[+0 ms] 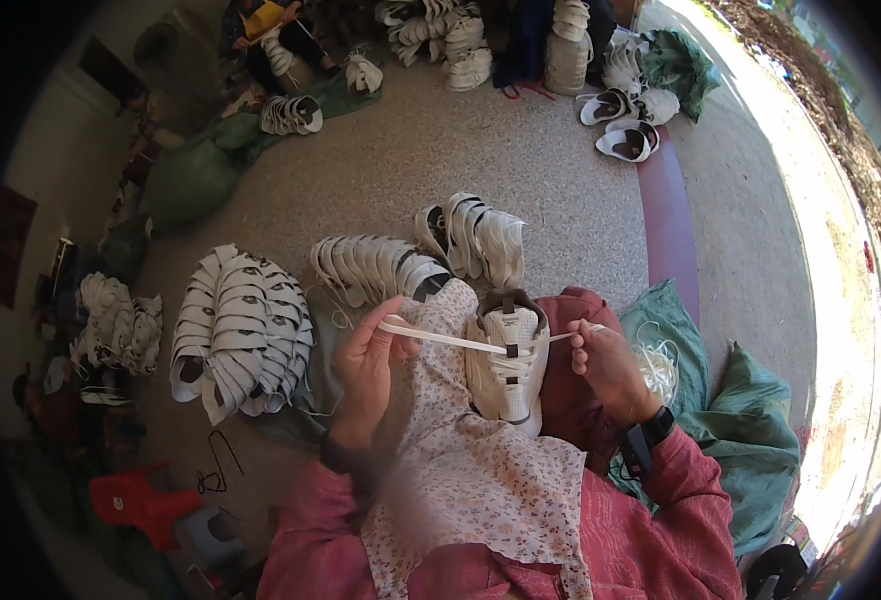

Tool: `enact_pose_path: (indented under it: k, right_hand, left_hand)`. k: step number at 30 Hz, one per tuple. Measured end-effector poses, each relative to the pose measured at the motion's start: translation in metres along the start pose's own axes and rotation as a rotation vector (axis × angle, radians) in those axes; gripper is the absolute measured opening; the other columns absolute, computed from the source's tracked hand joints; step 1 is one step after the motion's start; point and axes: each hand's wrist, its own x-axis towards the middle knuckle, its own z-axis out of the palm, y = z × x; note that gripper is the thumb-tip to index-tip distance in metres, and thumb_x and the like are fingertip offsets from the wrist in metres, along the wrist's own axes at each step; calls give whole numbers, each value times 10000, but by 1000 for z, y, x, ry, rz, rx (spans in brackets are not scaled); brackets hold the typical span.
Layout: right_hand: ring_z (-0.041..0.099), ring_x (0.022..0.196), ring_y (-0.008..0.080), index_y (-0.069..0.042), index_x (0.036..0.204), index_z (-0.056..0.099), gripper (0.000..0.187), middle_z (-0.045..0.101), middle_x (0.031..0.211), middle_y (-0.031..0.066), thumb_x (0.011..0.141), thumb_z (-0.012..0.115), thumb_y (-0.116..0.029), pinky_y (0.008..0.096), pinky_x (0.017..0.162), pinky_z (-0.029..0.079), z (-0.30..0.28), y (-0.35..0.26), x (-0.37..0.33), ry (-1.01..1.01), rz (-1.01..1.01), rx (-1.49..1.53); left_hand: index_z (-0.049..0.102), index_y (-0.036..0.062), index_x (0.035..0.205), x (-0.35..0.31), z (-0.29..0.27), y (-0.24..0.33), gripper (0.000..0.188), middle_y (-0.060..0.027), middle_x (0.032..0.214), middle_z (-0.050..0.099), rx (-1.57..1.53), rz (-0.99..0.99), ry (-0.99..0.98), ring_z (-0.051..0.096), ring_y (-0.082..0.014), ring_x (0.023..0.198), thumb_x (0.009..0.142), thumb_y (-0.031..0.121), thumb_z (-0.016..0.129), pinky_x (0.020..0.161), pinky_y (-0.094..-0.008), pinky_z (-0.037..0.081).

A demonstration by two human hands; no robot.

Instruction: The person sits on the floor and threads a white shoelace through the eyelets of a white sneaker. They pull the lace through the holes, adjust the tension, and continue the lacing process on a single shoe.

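Note:
A white shoe upper [506, 385] with dark lining lies over my lap, its tongue and opening toward the far side. A flat white shoelace [441, 338] runs through its eyelets and stretches out to both sides. My left hand [366, 350] pinches the long end, left of the upper. On the other side my right hand [606, 365] is closed on the short end, beside my dark red trouser knee [571, 320]. A floral apron [481, 480] covers my lap beneath the upper.
Nested white shoe uppers [246, 330] are stacked at the left, with further rows [381, 265] ahead. Loose white laces [656, 365] lie on green sacking [751, 430] at the right. A red stool [136, 505] stands at lower left. Another person [271, 30] sits at the far left.

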Motion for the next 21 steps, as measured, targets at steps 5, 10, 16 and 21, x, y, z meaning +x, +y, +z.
enact_pose_path:
  k: [5, 10, 16, 21]
  right_hand:
    - [537, 652, 83, -33, 1127, 609, 186, 609, 822, -18, 1050, 523, -179, 233, 593, 437, -16, 3, -18, 58, 36, 120]
    - [513, 671, 96, -38, 1135, 590, 165, 577, 816, -13, 1048, 502, -147, 254, 592, 424, -82, -10, -22, 13, -73, 552]
    - [516, 690, 113, -34, 1173, 583, 172, 581, 828, 0, 1039, 510, -115, 267, 614, 439, -165, -50, -58, 100, -286, 681]
    - [625, 777, 144, -7, 1251, 591, 250, 695, 1004, 64, 1049, 501, -123, 293, 696, 507, -229, -54, -80, 281, -333, 660]
  left_hand:
    - [614, 28, 1326, 0, -9, -1, 339, -135, 1139, 723, -143, -10, -59, 715, -206, 959, 1053, 216, 541, 731, -282, 545]
    - [532, 61, 1408, 2, -36, -12, 399, -110, 1366, 605, -626, -137, -13, 608, -230, 1208, 1028, 180, 564, 872, -327, 526]
    - [521, 107, 1419, -3, -110, -48, 421, -35, 1429, 556, -792, -163, 259, 523, -213, 1313, 1009, 174, 591, 947, -338, 497]
    - [518, 106, 1422, -22, -161, -69, 433, -22, 1441, 547, -683, -162, 432, 518, -182, 1310, 1000, 146, 603, 908, -318, 484]
